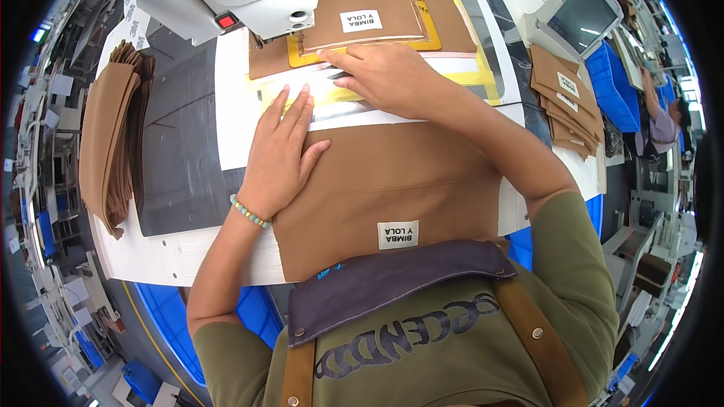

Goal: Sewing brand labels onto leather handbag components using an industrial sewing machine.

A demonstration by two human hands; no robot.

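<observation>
A large brown fabric panel (pixel 392 169) with a white label (pixel 397 234) lies on the table in front of me, its near edge against my body. My left hand (pixel 275 154) rests flat on its upper left part, thumb apart and fingertips reaching over a white sheet (pixel 234 124). Farther back, a yellow-edged frame (pixel 431 34) sits over another brown piece (pixel 456 11), which bears a white label (pixel 360 21). At the frame's near edge is my right hand (pixel 396 79), its index finger stretched along that edge and the other fingers loosely bent and apart.
A pale sewing machine head (pixel 226 0) with a red button overhangs the back left. Folded brown pieces (pixel 113 139) stand at the left; more labelled pieces (pixel 562 102) are stacked right. Beyond them are a screen (pixel 582 15), a blue bin (pixel 612 87) and another person (pixel 665 128).
</observation>
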